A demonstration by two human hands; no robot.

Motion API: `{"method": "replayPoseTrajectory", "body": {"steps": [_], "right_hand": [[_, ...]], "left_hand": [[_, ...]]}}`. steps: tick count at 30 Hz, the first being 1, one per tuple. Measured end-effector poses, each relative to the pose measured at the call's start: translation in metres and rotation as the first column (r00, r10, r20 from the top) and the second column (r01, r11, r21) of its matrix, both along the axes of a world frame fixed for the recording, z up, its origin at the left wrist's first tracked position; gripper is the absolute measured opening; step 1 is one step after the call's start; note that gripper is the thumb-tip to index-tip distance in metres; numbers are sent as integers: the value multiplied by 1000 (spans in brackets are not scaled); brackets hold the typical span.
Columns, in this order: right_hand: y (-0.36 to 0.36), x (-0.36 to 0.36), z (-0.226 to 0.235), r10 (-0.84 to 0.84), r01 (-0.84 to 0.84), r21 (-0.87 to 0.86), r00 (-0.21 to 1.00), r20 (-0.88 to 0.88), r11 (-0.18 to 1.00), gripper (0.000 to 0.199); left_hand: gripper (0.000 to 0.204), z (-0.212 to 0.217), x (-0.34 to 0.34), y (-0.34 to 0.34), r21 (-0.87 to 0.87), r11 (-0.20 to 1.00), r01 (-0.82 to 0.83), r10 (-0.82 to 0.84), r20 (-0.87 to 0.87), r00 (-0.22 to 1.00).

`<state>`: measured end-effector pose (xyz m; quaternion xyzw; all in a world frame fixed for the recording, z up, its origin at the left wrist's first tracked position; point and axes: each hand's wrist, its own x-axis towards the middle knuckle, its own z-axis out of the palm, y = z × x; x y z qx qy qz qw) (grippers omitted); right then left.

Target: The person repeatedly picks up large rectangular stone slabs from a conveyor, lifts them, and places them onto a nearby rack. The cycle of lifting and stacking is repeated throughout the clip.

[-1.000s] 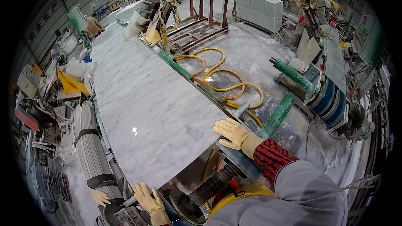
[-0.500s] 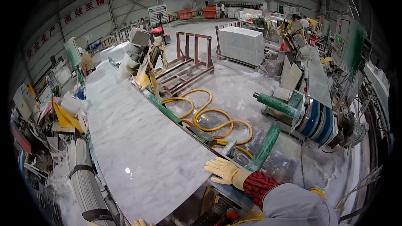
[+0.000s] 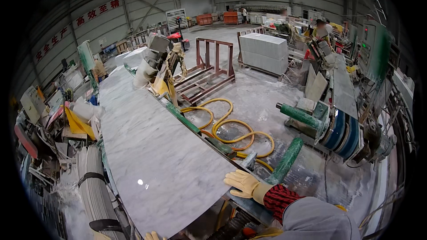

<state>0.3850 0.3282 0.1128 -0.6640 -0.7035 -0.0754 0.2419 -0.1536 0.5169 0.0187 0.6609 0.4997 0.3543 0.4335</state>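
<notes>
Resting my right grip [image 3: 242, 184] flat, fingers spread, on near right corner of pale slab [image 3: 162, 146], which stretches lower centre to upper left. View has tilted up: left grip [image 3: 153, 236] cut to fingertips at lower edge, so I cannot tell its hold.

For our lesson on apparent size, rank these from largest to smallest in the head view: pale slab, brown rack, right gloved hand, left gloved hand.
1. Pale slab
2. Brown rack, by its outline
3. Right gloved hand
4. Left gloved hand, mostly cut off
</notes>
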Motion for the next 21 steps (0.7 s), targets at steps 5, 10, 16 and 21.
{"method": "replayPoseTrajectory", "body": {"steps": [5, 10, 16, 21], "right_hand": [[-3, 0, -2, -7, 7, -13, 1000, 0, 1000, 61], [-3, -1, -2, -1, 1, -14, 1000, -11, 1000, 60], [-4, -2, 3, 4, -4, -10, 1000, 4, 1000, 61], [-5, -2, 0, 8, -8, 18, 1000, 1, 1000, 60]], "left_hand": [[55, 34, 14, -11, 248, 959, 141, 56, -650, 758], [57, 83, 32, -25, 307, 921, 242, 146, -845, 514], [59, 13, 2, -6, 111, 992, 68, -19, -394, 919], [60, -1, -5, -3, -35, 998, 46, -46, -17, 999]]}}
